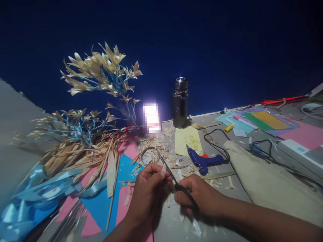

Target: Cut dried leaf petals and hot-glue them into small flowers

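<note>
My left hand (147, 190) pinches a small pale leaf-shaped strip (163, 170) between thumb and fingers. My right hand (202, 196) grips black-handled scissors (174, 178), whose blades point up and left to meet the strip. Both hands hover low over the grey table (227, 191), above a scatter of pale cuttings (161, 148). A wire ring (150, 154) lies just beyond the scissor tips.
A blue glue gun (204, 161) with a black cord lies right of the hands. A dark metal bottle (180, 102) stands behind. Leafy craft branches (101, 77), dried strips, blue ribbon (37, 191) and blue and pink paper (101, 201) fill the left. Coloured sheets (262, 121) and rolled cloth (264, 181) lie right.
</note>
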`<state>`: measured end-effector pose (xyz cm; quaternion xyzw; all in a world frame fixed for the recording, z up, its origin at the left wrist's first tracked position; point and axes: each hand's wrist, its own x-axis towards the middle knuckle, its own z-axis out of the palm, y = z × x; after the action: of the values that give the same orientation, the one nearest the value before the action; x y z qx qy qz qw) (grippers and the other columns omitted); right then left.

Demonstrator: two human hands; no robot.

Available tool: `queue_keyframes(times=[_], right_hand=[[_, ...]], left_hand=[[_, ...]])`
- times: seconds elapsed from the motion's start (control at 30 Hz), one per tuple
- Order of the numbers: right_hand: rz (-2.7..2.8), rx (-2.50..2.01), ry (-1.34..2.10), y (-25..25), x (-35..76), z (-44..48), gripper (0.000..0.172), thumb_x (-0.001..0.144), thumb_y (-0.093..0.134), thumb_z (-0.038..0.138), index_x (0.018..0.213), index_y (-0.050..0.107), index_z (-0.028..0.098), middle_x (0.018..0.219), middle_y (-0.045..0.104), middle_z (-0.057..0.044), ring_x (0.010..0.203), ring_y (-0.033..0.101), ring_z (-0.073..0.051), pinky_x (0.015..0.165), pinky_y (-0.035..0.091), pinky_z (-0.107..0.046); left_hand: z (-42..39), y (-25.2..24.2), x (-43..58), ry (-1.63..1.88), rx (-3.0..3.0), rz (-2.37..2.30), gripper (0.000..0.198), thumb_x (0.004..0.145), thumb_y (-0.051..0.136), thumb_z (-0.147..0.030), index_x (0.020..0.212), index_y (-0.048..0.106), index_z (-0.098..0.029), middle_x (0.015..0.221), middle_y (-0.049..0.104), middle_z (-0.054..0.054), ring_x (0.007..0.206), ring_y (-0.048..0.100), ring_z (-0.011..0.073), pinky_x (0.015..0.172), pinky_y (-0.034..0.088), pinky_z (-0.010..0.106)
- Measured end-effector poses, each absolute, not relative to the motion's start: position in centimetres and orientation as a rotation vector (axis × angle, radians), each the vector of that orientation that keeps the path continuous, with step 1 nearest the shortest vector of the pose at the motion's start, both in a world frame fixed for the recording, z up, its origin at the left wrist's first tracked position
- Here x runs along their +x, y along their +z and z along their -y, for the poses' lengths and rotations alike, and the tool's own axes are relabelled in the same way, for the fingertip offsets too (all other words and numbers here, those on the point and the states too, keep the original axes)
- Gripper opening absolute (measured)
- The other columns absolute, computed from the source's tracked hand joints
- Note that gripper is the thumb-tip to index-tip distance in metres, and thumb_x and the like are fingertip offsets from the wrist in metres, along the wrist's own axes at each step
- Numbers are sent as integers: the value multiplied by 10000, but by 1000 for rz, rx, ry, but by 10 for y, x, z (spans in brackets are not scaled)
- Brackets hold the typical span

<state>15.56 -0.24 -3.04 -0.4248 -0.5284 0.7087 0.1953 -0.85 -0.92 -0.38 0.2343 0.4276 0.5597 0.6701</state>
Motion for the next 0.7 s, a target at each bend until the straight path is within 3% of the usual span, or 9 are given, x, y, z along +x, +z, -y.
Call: queue_keyframes(times=[0.2, 0.47, 0.7], right_hand=[[1463, -1129, 1986, -33, 155, 2, 416, 797, 733, 408, 517, 527, 179, 446, 531, 40, 377, 409, -56, 384, 274, -177], [1281, -1046, 2008, -44, 154, 0, 436, 806, 745, 549, 673, 572, 172, 520, 588, 34, 367, 391, -64, 360, 247, -195], [1244, -1018, 2009, -40, 158, -7, 427, 825, 728, 532, 675, 574, 164, 524, 546, 41, 381, 352, -55, 372, 205, -204]], left_hand=[[10, -3, -7, 1256, 520, -950, 223, 674, 839, -212, 662, 619, -179, 648, 695, 21, 568, 619, 147, 563, 492, 252], [8, -14, -9, 1244, 515, -968, 318, 652, 922, -266, 782, 644, -180, 641, 691, 12, 553, 628, 141, 555, 497, 241], [5, -13, -10, 1297, 581, -1038, 315, 633, 934, -236, 805, 681, -161, 663, 723, 33, 572, 653, 139, 557, 512, 225]])
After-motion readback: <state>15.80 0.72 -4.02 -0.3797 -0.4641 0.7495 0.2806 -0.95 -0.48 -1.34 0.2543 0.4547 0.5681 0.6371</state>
